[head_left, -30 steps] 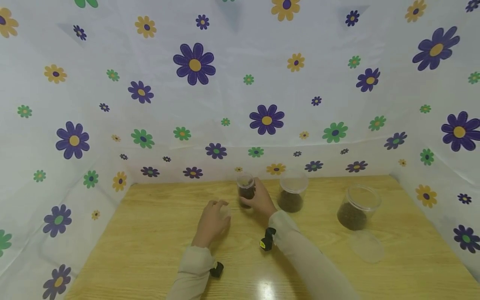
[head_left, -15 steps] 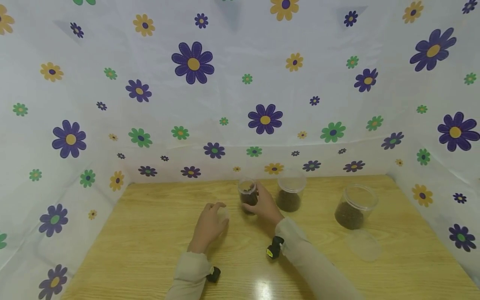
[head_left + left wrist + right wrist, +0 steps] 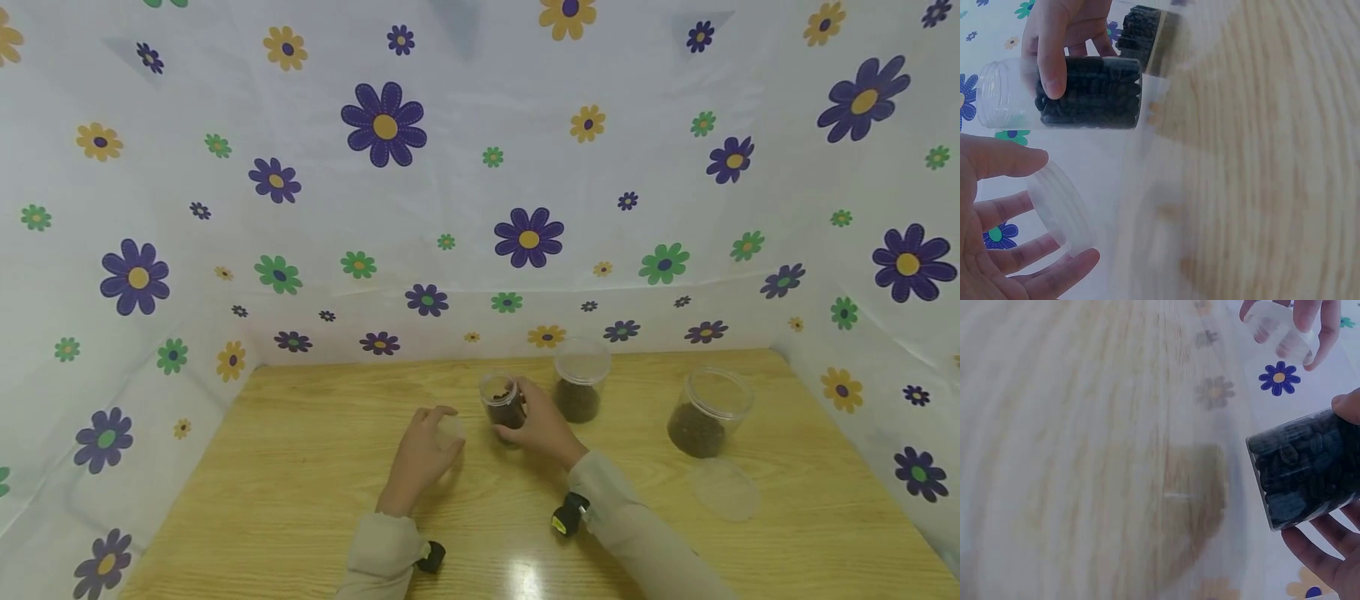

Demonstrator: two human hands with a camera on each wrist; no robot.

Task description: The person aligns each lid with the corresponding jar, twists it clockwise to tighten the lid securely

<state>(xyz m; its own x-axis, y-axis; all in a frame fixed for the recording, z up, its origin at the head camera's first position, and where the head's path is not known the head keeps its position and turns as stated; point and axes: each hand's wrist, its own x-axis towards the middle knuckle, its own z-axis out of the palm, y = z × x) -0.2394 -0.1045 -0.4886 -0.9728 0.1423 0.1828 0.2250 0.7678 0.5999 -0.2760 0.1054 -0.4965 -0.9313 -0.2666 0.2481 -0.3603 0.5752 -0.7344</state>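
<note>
In the head view my right hand grips a small clear jar around its side. Dark bean-like pieces fill much of the jar, whose mouth is uncovered. Its base hangs a little above the table in both wrist views. To its left, my left hand holds a translucent round lid by the edge between thumb and fingers. The lid is tilted on edge, apart from the jar. Part of the right hand lies beyond the right wrist view's border.
A larger lidded jar of dark contents stands just behind the right hand. Farther right is another wide jar, with a flat translucent disc lying in front of it. A flowered white cloth walls the wooden table.
The right hand has brought the small jar nearer to me and slightly right. The left hand stays in about the same place with the lid.
</note>
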